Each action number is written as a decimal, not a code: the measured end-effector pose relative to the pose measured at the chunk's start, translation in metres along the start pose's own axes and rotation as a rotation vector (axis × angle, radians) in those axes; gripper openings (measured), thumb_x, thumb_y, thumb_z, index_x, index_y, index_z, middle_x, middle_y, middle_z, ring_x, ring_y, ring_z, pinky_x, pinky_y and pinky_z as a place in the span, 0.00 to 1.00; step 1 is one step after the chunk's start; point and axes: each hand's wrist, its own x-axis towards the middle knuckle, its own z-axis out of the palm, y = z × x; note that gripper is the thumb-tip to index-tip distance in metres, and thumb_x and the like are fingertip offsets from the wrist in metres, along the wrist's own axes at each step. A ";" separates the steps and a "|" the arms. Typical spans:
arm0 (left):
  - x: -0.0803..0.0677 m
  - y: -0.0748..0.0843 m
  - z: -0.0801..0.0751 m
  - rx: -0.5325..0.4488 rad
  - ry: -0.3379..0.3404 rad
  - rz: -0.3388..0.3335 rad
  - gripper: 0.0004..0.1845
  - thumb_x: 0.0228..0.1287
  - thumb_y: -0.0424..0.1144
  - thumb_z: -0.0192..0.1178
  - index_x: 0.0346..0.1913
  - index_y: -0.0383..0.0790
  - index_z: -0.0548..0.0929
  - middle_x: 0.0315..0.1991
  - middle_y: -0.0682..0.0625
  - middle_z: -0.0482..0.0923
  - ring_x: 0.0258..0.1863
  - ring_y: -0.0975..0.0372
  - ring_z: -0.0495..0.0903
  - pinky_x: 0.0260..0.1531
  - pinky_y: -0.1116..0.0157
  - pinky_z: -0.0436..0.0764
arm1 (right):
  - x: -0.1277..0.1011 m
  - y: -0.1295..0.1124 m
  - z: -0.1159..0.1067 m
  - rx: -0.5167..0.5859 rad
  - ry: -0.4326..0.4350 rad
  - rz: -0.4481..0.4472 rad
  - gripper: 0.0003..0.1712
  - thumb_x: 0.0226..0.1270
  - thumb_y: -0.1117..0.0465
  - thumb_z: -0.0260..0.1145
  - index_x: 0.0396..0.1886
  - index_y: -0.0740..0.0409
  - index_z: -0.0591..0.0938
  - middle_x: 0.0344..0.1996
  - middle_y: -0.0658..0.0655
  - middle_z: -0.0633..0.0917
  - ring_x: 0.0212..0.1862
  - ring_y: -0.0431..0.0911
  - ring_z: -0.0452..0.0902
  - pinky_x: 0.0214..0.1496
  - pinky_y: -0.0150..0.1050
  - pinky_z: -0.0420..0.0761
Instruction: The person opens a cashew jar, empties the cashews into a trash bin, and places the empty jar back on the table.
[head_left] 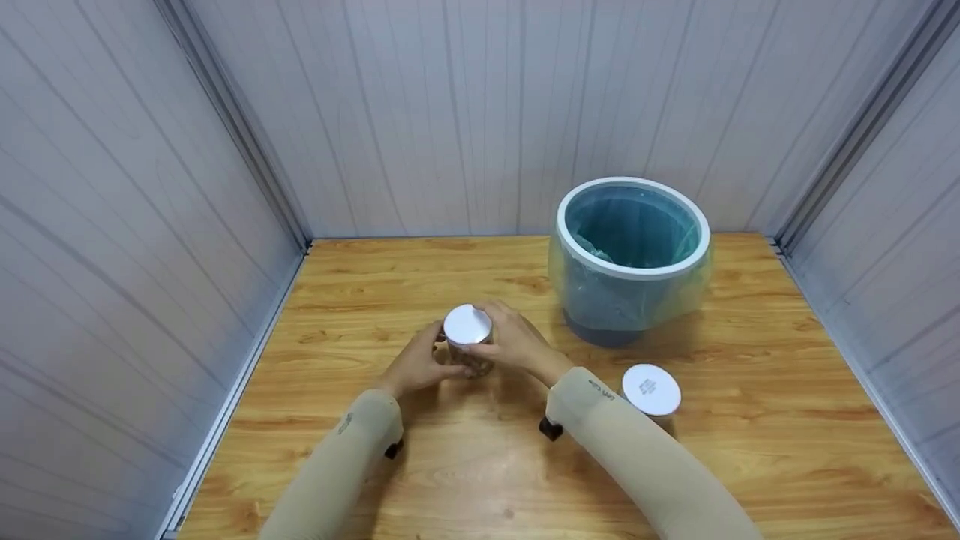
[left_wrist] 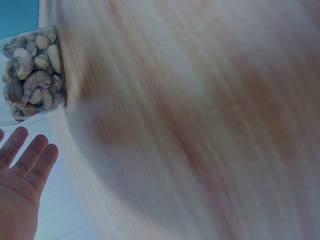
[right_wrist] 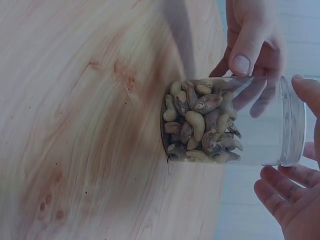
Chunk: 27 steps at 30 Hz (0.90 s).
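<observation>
A clear cashew jar [head_left: 468,346] stands upright, white lid [head_left: 467,324] up, between both hands. The left hand [head_left: 417,365] curls round its body; the right hand [head_left: 514,343] grips at the lid. Right of that hand stand a second white-lidded jar [head_left: 651,390] and a lined bin [head_left: 631,259] on the wooden worktop [head_left: 465,465], with pale panelled walls [head_left: 450,112] around.

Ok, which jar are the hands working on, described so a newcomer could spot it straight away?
Start at the lined bin at the back of the wooden table; the jar of cashews stands in front of it, to its left. The left hand and right hand hold it. Unlike the other white-lidded jar by the right sleeve, it is the one being held.
</observation>
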 end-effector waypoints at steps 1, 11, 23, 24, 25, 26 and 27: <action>0.000 0.000 0.000 -0.001 0.001 -0.005 0.50 0.61 0.48 0.82 0.82 0.42 0.68 0.77 0.46 0.74 0.75 0.50 0.74 0.78 0.42 0.70 | 0.000 0.000 0.001 0.001 0.001 0.001 0.44 0.67 0.49 0.81 0.75 0.64 0.75 0.71 0.65 0.80 0.69 0.60 0.80 0.71 0.57 0.83; 0.000 0.002 0.001 -0.007 0.013 -0.006 0.46 0.67 0.47 0.78 0.82 0.41 0.67 0.78 0.43 0.73 0.76 0.47 0.74 0.79 0.40 0.70 | 0.000 0.000 0.004 0.024 -0.004 0.014 0.43 0.67 0.50 0.82 0.74 0.65 0.76 0.70 0.65 0.80 0.69 0.59 0.80 0.73 0.56 0.81; -0.001 0.002 0.002 0.004 0.021 -0.028 0.44 0.69 0.48 0.76 0.82 0.41 0.68 0.77 0.42 0.73 0.75 0.47 0.74 0.79 0.42 0.70 | -0.003 0.000 0.008 0.067 0.021 0.053 0.42 0.69 0.50 0.81 0.76 0.64 0.76 0.71 0.65 0.80 0.71 0.59 0.79 0.74 0.56 0.81; -0.001 0.003 0.002 0.001 0.021 -0.027 0.44 0.69 0.48 0.76 0.82 0.41 0.67 0.77 0.42 0.73 0.75 0.47 0.74 0.79 0.42 0.70 | -0.003 0.000 0.008 0.067 0.024 0.052 0.42 0.69 0.51 0.81 0.76 0.64 0.76 0.71 0.65 0.80 0.71 0.59 0.79 0.73 0.56 0.81; -0.001 0.003 0.002 -0.003 0.020 -0.026 0.45 0.69 0.48 0.77 0.82 0.41 0.67 0.77 0.42 0.73 0.75 0.47 0.74 0.79 0.42 0.70 | -0.003 0.000 0.008 0.067 0.026 0.050 0.42 0.69 0.51 0.81 0.76 0.64 0.76 0.72 0.65 0.80 0.71 0.59 0.79 0.73 0.55 0.82; -0.002 0.003 0.002 -0.002 0.019 -0.028 0.45 0.69 0.48 0.77 0.82 0.42 0.67 0.77 0.42 0.73 0.75 0.48 0.74 0.79 0.42 0.70 | -0.003 0.000 0.008 0.069 0.028 0.051 0.42 0.69 0.51 0.81 0.76 0.64 0.76 0.72 0.65 0.80 0.71 0.59 0.79 0.73 0.55 0.82; -0.002 0.004 0.002 -0.007 0.018 -0.028 0.45 0.69 0.48 0.77 0.83 0.42 0.67 0.78 0.42 0.72 0.75 0.48 0.74 0.79 0.42 0.71 | -0.003 0.000 0.009 0.069 0.028 0.053 0.42 0.69 0.51 0.81 0.76 0.64 0.76 0.72 0.65 0.80 0.71 0.59 0.79 0.73 0.55 0.82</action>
